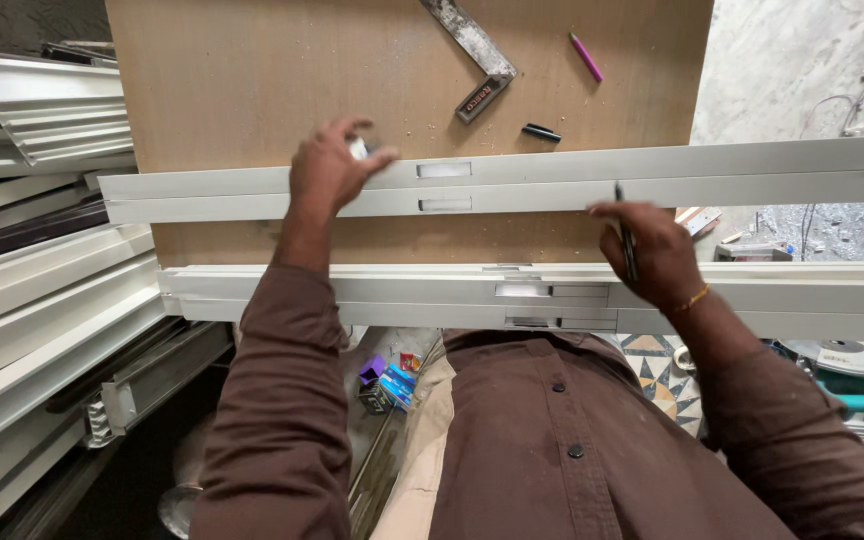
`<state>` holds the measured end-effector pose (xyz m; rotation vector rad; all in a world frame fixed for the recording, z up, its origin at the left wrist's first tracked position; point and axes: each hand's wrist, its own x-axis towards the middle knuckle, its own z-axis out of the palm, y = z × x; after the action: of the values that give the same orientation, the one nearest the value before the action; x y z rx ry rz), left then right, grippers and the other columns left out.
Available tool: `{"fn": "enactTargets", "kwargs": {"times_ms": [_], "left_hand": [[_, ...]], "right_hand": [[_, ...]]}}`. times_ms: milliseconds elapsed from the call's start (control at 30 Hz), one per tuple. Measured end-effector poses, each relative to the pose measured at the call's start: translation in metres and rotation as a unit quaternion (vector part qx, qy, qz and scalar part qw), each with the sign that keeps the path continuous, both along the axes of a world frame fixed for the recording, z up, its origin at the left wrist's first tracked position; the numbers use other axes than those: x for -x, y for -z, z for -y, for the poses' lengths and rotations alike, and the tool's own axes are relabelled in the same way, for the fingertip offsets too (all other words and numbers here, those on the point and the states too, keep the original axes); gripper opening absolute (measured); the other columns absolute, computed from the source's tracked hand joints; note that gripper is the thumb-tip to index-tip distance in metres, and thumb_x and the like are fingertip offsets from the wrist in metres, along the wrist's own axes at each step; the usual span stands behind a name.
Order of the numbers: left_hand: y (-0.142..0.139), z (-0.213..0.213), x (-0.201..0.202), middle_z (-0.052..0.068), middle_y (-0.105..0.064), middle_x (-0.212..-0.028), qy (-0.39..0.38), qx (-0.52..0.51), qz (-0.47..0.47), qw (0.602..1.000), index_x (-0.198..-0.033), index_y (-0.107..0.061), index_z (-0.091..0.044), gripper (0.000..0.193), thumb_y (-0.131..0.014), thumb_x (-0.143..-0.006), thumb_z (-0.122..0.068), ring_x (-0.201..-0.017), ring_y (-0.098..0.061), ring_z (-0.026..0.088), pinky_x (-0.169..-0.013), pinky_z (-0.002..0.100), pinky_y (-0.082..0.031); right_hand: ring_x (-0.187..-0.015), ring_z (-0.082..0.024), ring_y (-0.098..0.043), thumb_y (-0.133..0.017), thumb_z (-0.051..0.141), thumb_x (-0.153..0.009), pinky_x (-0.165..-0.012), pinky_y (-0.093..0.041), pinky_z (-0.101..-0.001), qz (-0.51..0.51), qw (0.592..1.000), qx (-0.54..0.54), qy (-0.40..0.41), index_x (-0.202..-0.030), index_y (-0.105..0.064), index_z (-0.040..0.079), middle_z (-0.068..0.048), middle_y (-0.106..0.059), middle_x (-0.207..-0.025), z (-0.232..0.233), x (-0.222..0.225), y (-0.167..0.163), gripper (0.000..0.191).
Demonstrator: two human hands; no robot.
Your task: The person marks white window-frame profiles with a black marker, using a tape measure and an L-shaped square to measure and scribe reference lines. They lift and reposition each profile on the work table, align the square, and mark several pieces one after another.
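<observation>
Head view looks down over a brown shirt to a wooden board (252, 70) with long pale aluminium profiles across it. The left hand (335, 165) lies on the far pair of profiles (752, 172), fingers curled around a small white piece (358, 149) at the upper edge; what the piece is I cannot tell. The right hand (652, 250) rests at the near edge of the same pair and pinches a dark pen (625, 235), whose tip points up onto the metal. Between the two hands this pair shows two rectangular slots (444, 186), one above the other. Closer to the body than both hands lies the near pair of profiles (352, 290), with similar slots. Beyond the hands on the board are a metal try square (474, 52) with a small dark red label on its stock, a pink marker (585, 56) and a black pen cap (541, 132). Below the left forearm, on the floor, stand small packages (392, 382): a purple box, blue ones, and a little red one. Left of the left hand more white profiles (42, 300) are stacked.
</observation>
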<state>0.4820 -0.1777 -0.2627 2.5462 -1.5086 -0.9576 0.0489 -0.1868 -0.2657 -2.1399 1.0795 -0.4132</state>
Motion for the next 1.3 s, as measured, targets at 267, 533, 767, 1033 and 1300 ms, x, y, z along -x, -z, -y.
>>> {"fn": "enactTargets", "kwargs": {"times_ms": [267, 533, 767, 1033, 1300], "left_hand": [[0.049, 0.047, 0.015, 0.006, -0.061, -0.122, 0.051, 0.150, 0.152, 0.976, -0.111, -0.074, -0.022, 0.029, -0.084, -0.087, -0.035, -0.119, -0.057, 0.028, -0.093, 0.045, -0.056], [0.073, 0.085, 0.065, 0.009, -0.061, -0.129, 0.140, 0.257, 0.108, 0.950, -0.122, -0.070, -0.014, 0.043, -0.084, -0.093, -0.042, -0.122, -0.058, 0.030, -0.111, 0.055, -0.043], [0.082, 0.110, 0.123, 0.009, -0.062, -0.120, 0.117, 0.184, 0.092, 0.972, -0.117, -0.065, -0.011, 0.052, -0.085, -0.080, -0.041, -0.113, -0.061, 0.028, -0.094, 0.044, -0.055], [0.063, 0.040, 0.121, 0.008, -0.060, -0.106, 0.258, 0.298, 0.035, 0.918, -0.110, -0.063, -0.010, 0.040, -0.082, -0.078, -0.023, -0.098, -0.061, 0.029, -0.077, 0.044, -0.054], [0.043, -0.053, 0.133, 0.004, -0.062, -0.097, 0.424, 0.310, 0.044, 0.850, -0.109, -0.068, -0.012, 0.018, -0.060, -0.093, -0.017, -0.088, -0.062, 0.022, -0.080, 0.039, -0.049]], "right_hand": [[-0.150, -0.029, -0.044, -0.088, 0.035, -0.074, -0.123, -0.031, -0.0487, -0.174, 0.971, 0.135, -0.097, -0.131, -0.056, 0.015, -0.005, -0.058, -0.154, 0.053, -0.029, 0.027, 0.068], [-0.149, -0.026, -0.044, -0.088, 0.037, -0.073, -0.124, -0.028, -0.0508, -0.189, 0.969, 0.110, -0.120, -0.134, -0.054, 0.015, -0.004, -0.054, -0.156, 0.074, -0.037, 0.037, 0.073], [-0.146, -0.026, -0.045, -0.088, 0.036, -0.072, -0.122, -0.028, -0.0519, -0.189, 0.969, 0.108, -0.116, -0.133, -0.055, 0.016, -0.004, -0.055, -0.153, 0.075, -0.038, 0.037, 0.072], [-0.145, -0.024, -0.047, -0.088, 0.036, -0.072, -0.122, -0.029, -0.0520, -0.176, 0.970, 0.122, -0.112, -0.133, -0.056, 0.017, -0.001, -0.057, -0.152, 0.072, -0.028, 0.045, 0.072], [-0.144, -0.026, -0.047, -0.088, 0.034, -0.069, -0.121, -0.029, -0.0546, -0.179, 0.971, 0.113, -0.108, -0.133, -0.056, 0.018, -0.001, -0.057, -0.151, 0.067, -0.022, 0.044, 0.073]]}}
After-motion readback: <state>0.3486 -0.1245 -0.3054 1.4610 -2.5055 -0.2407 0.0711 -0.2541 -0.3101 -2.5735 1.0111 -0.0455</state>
